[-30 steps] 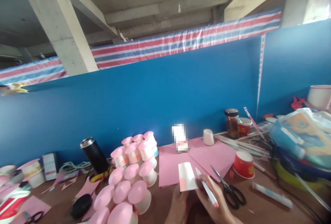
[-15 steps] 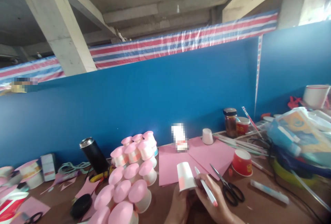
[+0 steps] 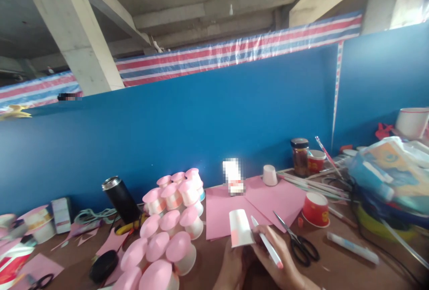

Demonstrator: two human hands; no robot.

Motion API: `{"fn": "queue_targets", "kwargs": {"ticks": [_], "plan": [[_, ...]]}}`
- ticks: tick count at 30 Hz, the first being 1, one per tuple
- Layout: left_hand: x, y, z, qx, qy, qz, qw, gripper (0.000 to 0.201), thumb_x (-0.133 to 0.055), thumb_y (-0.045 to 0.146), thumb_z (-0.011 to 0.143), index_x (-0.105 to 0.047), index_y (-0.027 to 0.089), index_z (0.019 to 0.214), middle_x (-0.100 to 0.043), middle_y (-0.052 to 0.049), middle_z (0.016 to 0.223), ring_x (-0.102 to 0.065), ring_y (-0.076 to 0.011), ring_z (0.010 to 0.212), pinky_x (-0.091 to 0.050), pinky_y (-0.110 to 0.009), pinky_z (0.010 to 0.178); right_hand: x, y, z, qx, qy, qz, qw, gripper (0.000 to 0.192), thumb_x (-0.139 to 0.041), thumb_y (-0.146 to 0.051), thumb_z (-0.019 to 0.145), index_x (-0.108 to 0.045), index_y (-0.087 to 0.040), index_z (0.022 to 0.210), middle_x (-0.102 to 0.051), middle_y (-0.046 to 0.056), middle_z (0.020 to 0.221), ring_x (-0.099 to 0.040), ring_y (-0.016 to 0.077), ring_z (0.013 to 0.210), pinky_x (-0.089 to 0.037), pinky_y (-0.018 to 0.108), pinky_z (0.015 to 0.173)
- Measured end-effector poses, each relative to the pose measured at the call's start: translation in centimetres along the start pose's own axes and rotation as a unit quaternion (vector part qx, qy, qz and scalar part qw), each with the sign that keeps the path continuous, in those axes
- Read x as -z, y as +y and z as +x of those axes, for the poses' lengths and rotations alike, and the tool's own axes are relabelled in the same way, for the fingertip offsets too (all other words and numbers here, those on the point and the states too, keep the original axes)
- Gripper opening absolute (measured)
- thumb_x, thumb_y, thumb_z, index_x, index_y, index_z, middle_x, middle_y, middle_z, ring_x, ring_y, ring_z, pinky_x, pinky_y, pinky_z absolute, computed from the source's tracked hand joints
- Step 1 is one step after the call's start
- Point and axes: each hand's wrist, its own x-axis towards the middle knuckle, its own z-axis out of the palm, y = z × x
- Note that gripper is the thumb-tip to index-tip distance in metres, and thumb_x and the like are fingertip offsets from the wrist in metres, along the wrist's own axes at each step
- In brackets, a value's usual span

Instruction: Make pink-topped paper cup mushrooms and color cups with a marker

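Note:
My left hand [image 3: 232, 263] is closed round the lower end of a white paper cup [image 3: 240, 227], which is tilted on its side and has a pale orange patch. In my right hand [image 3: 273, 254] is a white marker pen [image 3: 271, 250] with a red end, its other end pointing up beside the cup. Some right fingers lie against or close behind the cup; their exact contact is hidden. Pink paper sheets [image 3: 217, 214] lie just beyond the hands. Black-handled scissors [image 3: 298, 243] rest to the right of my right hand.
Several paper cups with pink cone tops [image 3: 157, 245] stand in rows at the left. A black flask [image 3: 122, 200] leans behind them. To the right are a red paper cup [image 3: 315, 209], a clear-bodied pen [image 3: 352, 248], a brown jar [image 3: 299, 158] and a bag-covered basin [image 3: 385, 182]. A blue partition [image 3: 201, 124] closes the back.
The view has shifted very slightly. Both hands keep nearly the same pose, with the cup and marker still held.

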Motion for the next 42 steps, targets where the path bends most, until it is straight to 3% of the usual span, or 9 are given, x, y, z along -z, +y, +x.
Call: {"fn": "queue_targets", "kwargs": {"ticks": [6, 11, 18, 25, 42], "plan": [[0.0, -0.2, 0.0, -0.023, -0.031, -0.048, 0.998, 0.032, -0.058, 0.037, 0.079, -0.065, 0.015, 0.101, -0.066, -0.012, 0.1, -0.059, -0.0245, 0.094, -0.044, -0.04, 0.086, 0.4, -0.5, 0.3, 0.037, 0.016, -0.009, 0.999, 0.023, -0.057, -0.016, 0.082, -0.052, -0.021, 0.103, -0.063, 0.004, 0.086, -0.063, 0.0165, 0.075, -0.053, 0.023, 0.069], [1.0, -1.7, 0.4, -0.022, -0.035, -0.067, 0.997, 0.032, -0.056, 0.035, 0.081, -0.064, 0.015, 0.105, -0.066, -0.012, 0.104, -0.059, -0.0242, 0.097, -0.044, -0.039, 0.087, 0.6, -1.5, 0.6, 0.041, 0.021, -0.025, 0.999, 0.015, -0.055, -0.016, 0.083, -0.054, -0.021, 0.097, -0.063, 0.004, 0.083, -0.064, 0.0166, 0.074, -0.053, 0.025, 0.068], [0.8, -1.5, 0.1, -0.021, -0.001, -0.043, 0.999, 0.029, -0.062, 0.035, 0.076, -0.067, 0.014, 0.095, -0.069, -0.012, 0.096, -0.063, -0.0243, 0.09, -0.047, -0.038, 0.084, 0.9, -1.7, 0.5, 0.028, 0.017, -0.039, 0.999, 0.012, -0.054, -0.018, 0.083, -0.055, -0.02, 0.095, -0.063, 0.005, 0.081, -0.063, 0.0173, 0.071, -0.053, 0.026, 0.066], [0.4, -1.7, -0.2, -0.041, -0.007, -0.035, 0.999, 0.028, -0.059, 0.026, 0.079, -0.066, 0.01, 0.101, -0.068, -0.013, 0.098, -0.061, -0.0256, 0.095, -0.047, -0.039, 0.086, 1.4, -2.0, 0.5, 0.04, 0.01, -0.046, 0.998, 0.019, -0.054, -0.013, 0.081, -0.054, -0.02, 0.098, -0.062, 0.005, 0.083, -0.063, 0.0175, 0.074, -0.052, 0.027, 0.068], [0.6, -2.0, -0.1, -0.033, -0.011, -0.028, 0.999, 0.034, -0.06, 0.035, 0.079, -0.066, 0.012, 0.102, -0.068, -0.014, 0.099, -0.061, -0.0275, 0.096, -0.046, -0.043, 0.088, 1.3, -1.5, 0.3, 0.026, -0.006, -0.045, 0.999, 0.016, -0.053, -0.016, 0.082, -0.054, -0.02, 0.098, -0.062, 0.006, 0.084, -0.062, 0.0178, 0.074, -0.052, 0.027, 0.068]]}}
